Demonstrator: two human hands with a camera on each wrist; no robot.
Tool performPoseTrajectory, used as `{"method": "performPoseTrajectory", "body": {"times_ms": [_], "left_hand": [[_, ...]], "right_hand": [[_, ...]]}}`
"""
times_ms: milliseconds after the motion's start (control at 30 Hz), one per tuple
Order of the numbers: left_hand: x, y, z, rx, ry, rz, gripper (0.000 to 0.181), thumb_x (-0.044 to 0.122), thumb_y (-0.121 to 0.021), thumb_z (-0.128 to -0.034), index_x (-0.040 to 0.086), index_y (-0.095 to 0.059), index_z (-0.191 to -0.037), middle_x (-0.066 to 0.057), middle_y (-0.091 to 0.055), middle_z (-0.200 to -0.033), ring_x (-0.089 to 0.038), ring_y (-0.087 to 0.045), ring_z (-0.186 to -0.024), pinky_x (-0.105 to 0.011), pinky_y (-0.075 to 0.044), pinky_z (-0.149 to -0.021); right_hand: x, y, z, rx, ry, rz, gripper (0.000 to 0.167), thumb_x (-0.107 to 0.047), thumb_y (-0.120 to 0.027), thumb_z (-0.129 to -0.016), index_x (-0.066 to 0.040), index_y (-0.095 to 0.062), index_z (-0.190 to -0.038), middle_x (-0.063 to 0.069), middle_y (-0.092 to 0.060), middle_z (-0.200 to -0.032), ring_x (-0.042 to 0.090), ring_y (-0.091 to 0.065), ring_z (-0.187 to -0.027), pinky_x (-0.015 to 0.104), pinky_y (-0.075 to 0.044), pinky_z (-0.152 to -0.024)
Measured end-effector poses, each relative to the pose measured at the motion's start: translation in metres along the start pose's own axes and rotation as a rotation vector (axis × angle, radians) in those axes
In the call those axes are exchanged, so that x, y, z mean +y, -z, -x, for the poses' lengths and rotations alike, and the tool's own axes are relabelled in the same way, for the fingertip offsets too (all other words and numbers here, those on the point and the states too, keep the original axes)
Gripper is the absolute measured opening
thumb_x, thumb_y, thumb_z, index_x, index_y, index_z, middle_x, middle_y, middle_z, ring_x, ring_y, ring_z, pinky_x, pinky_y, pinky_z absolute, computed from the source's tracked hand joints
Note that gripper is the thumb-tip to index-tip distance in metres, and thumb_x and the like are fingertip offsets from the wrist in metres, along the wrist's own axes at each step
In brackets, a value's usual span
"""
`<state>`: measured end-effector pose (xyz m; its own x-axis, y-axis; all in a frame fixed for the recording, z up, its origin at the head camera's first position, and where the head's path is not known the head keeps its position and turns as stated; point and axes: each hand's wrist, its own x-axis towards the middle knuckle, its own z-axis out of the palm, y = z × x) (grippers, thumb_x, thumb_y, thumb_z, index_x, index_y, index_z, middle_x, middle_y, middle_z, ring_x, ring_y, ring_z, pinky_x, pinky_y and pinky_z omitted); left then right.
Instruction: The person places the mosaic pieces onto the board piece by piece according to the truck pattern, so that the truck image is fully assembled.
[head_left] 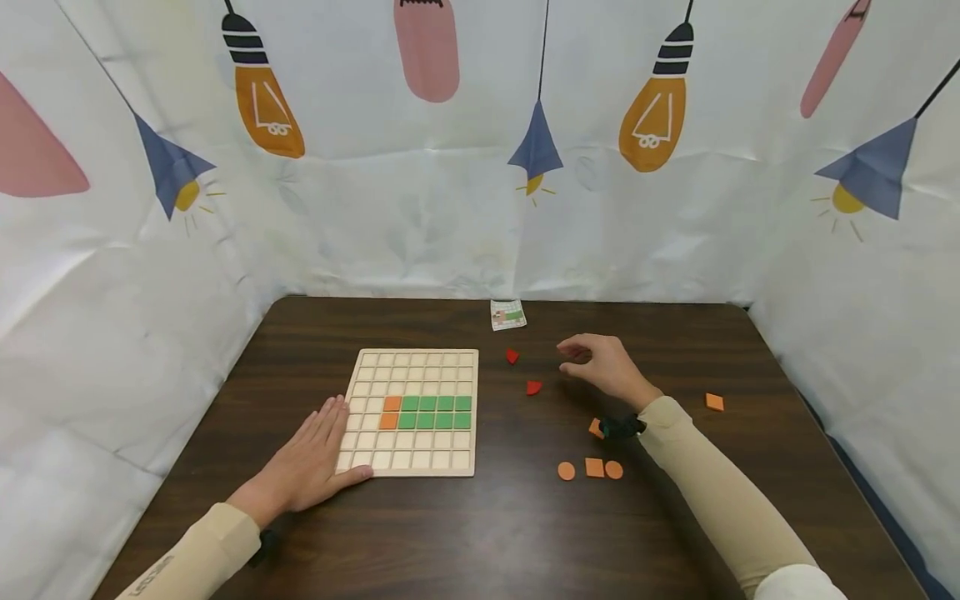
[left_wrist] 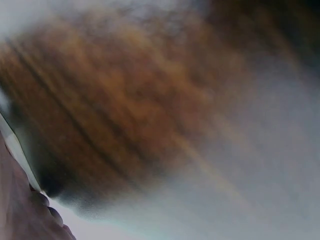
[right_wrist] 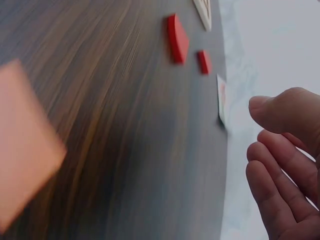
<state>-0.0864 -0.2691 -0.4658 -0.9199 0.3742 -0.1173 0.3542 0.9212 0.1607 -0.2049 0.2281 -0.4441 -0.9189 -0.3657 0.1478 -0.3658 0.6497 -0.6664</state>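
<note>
Head: left hand [head_left: 311,458], grip spread flat, touches the left edge of the board [head_left: 444,461]; right hand [head_left: 609,365], grip apart, is right of the board (past two red pieces [head_left: 533,387]). Left wrist: blurred counter [left_wrist: 100,100]. Right wrist: thumb [right_wrist: 290,110] clear of fingers [right_wrist: 272,192].

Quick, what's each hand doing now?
Left hand: open, resting on the board's edge.
Right hand: open, loosely curled, holding nothing.

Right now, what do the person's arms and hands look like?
The left hand and right hand wear no gloves. The left sleeve is beige with dark lettering I can't read; the right sleeve is beige, with white fabric higher up. A black device sits at the right wrist.
</note>
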Motion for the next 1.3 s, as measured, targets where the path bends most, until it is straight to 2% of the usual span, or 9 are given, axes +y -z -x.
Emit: {"method": "performPoseTrajectory", "body": {"times_ms": [367,600,1133,1200,1300], "left_hand": [[-0.001,-0.002,-0.001,0.010,-0.003,0.001,0.113,0.074,-0.055,-0.0938,-0.009,-0.019,-0.161,-0.029,-0.017,-0.171,-0.047,-0.019,-0.159,-0.065,-0.026,-0.124],[-0.002,-0.003,-0.001,0.011,-0.007,-0.007,0.113,0.074,-0.054,-0.0941,-0.009,-0.019,-0.161,-0.029,-0.017,-0.171,-0.047,-0.020,-0.159,-0.064,-0.027,-0.124],[-0.003,-0.002,-0.004,0.004,-0.006,-0.026,0.114,0.075,-0.053,-0.0938,-0.010,-0.018,-0.161,-0.030,-0.018,-0.171,-0.047,-0.021,-0.159,-0.064,-0.027,-0.124],[-0.003,-0.003,-0.004,0.005,-0.005,-0.027,0.114,0.075,-0.053,-0.0936,-0.010,-0.017,-0.161,-0.030,-0.018,-0.171,-0.047,-0.021,-0.159,-0.064,-0.027,-0.124],[-0.003,-0.003,-0.005,0.006,-0.007,-0.024,0.115,0.076,-0.053,-0.0933,-0.009,-0.017,-0.162,-0.029,-0.017,-0.171,-0.047,-0.020,-0.159,-0.064,-0.027,-0.124]], "right_hand": [[0.030,0.034,0.035,0.062,-0.112,0.030,0.040,-0.021,-0.078,-0.093,-0.007,-0.071,-0.130,0.013,-0.074,-0.125,0.031,-0.073,-0.108,0.050,-0.061,-0.092],[0.051,0.054,0.062,0.103,-0.161,0.096,0.039,-0.022,-0.078,-0.094,-0.007,-0.071,-0.129,0.015,-0.074,-0.125,0.032,-0.073,-0.106,0.048,-0.062,-0.089],[0.076,0.089,0.106,0.125,-0.278,0.172,0.042,-0.025,-0.075,-0.096,-0.005,-0.068,-0.132,0.022,-0.071,-0.130,0.041,-0.072,-0.111,0.054,-0.061,-0.090],[0.078,0.092,0.110,0.133,-0.280,0.181,0.043,-0.027,-0.076,-0.096,-0.006,-0.068,-0.132,0.022,-0.072,-0.129,0.041,-0.072,-0.110,0.052,-0.062,-0.088],[0.082,0.097,0.116,0.141,-0.295,0.185,0.043,-0.027,-0.077,-0.095,-0.005,-0.068,-0.131,0.022,-0.072,-0.129,0.041,-0.072,-0.110,0.041,-0.064,-0.079]]}}
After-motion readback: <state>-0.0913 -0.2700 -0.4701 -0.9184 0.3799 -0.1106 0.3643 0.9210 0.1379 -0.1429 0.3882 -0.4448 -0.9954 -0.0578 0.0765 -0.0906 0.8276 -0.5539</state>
